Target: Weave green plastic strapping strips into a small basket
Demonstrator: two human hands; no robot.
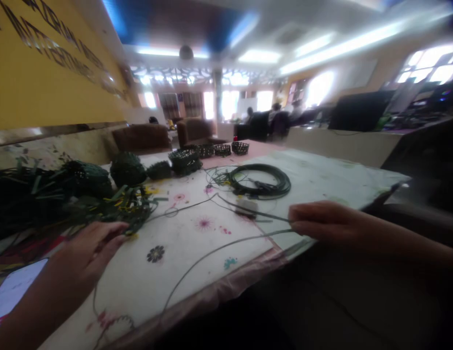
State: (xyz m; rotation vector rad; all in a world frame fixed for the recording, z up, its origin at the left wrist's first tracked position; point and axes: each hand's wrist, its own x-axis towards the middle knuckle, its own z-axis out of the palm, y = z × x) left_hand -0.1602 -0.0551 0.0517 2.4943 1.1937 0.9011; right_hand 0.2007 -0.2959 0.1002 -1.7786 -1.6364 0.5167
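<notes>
My right hand (317, 221) is closed around a thin dark green strand (262, 214), which looks like wire or plastic cord. One length of it runs leftward over the table with a sharp bend in the middle; another loops down past the table's front edge. At the left, thumb and fingers of my left hand (97, 250) pinch the near edge of a tangled bundle of green and yellow strips (129, 206). Blur hides the exact grip there. Beyond the strand lies a coil of green cord (262, 180), with a small tool, perhaps pliers (262, 185), across its near side.
Small dark green woven baskets (184, 158) line the table's far left side, beside a larger dark green heap (22, 199). A phone or tablet (18, 284) lies under my left forearm. A flowered cloth (197, 253) covers the table. Brown chairs (142, 138) stand behind.
</notes>
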